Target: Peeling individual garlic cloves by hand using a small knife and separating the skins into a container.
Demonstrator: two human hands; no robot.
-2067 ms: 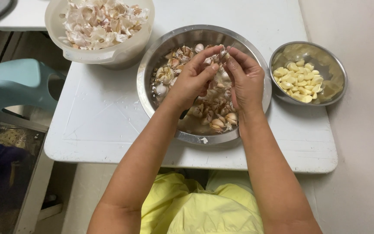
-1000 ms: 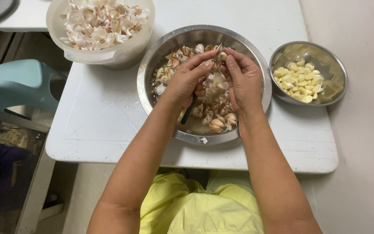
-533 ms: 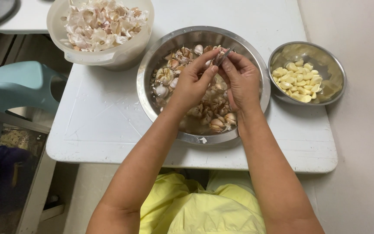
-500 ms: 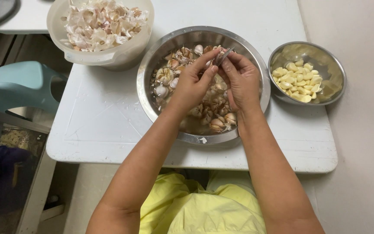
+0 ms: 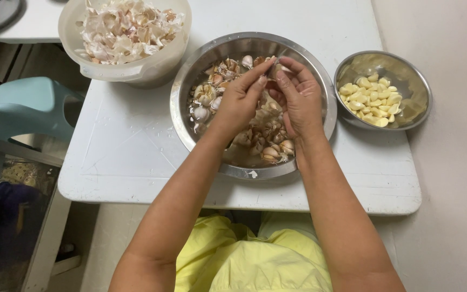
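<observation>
This looks like a simple home kitchen or a back room where food is made ready. A small white table stands against a plain wall and holds a big steel bowl of garlic cloves with skins on, a small steel bowl of peeled yellow cloves, and a plastic tub full of dry garlic skins. A light blue plastic stool stands beside the table on a bare floor.
</observation>
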